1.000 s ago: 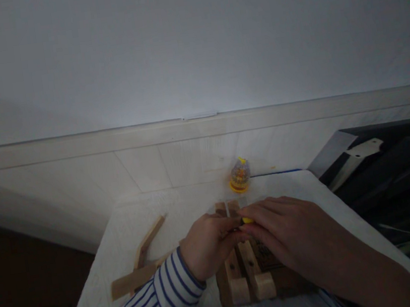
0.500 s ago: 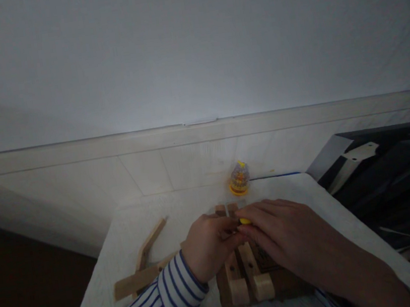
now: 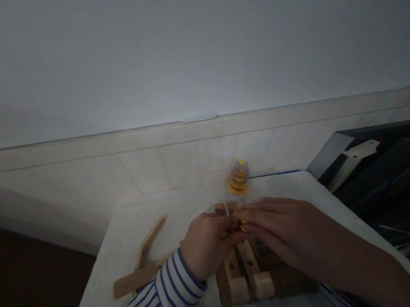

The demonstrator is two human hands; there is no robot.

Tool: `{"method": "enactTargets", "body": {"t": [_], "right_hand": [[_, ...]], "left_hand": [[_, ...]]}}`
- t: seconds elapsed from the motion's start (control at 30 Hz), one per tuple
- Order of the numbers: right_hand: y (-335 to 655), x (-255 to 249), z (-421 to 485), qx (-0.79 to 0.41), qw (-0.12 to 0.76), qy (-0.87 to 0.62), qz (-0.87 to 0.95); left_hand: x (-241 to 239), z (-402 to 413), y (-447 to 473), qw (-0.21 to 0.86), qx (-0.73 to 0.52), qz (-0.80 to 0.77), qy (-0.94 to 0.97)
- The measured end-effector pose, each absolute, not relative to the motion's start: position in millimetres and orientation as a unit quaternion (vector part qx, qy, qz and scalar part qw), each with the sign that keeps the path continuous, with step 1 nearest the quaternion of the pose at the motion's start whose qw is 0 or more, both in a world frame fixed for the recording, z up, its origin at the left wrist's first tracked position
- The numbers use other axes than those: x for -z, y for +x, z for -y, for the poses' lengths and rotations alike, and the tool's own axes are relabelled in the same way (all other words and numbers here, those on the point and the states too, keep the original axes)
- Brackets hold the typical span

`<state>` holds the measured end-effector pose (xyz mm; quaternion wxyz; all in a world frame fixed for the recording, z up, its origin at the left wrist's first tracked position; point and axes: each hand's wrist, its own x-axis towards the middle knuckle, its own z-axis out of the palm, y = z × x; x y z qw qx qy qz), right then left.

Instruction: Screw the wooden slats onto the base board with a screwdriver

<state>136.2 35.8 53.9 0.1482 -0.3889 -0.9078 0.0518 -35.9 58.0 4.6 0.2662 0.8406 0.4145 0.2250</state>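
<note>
My left hand [image 3: 209,244], in a striped cuff, and my right hand [image 3: 280,227] meet fingertip to fingertip above a brown block [image 3: 289,281]. The right fingers are closed round a small yellow-and-dark piece [image 3: 243,226], mostly covered, so its kind is unclear. My left thumb and fingers are pinched at its left side; what they hold is hidden. Below the hands, two pale wooden pieces with dark holes, a left strip [image 3: 232,267] and a right strip [image 3: 250,263], lie side by side on the block.
Behind the hands stands a clear, pointed container with a yellow base [image 3: 238,179]. Joined wooden strips [image 3: 135,282] lie at the left of the white table [image 3: 105,274]. The wall [image 3: 183,164] borders the back edge; dark flat objects [image 3: 391,178] lean at the right.
My right fingers have shifted slightly around the yellow piece, which now looks turned and shows a dark part. The left hand has barely moved.
</note>
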Motion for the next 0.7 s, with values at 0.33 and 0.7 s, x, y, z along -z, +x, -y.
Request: {"method": "enactTargets", "body": {"t": [0.33,0.7], "right_hand": [[135.6,-53.8,-36.4,-0.037,0.127,-0.42,0.898],[132.3,-53.3,-35.1,-0.007,0.136,-0.423,0.896]], "left_hand": [[-6.5,-58.4,-35.7,0.287,-0.209,-0.393,0.848],[-6.7,-58.8,-36.4,0.298,-0.218,-0.376,0.85]]}}
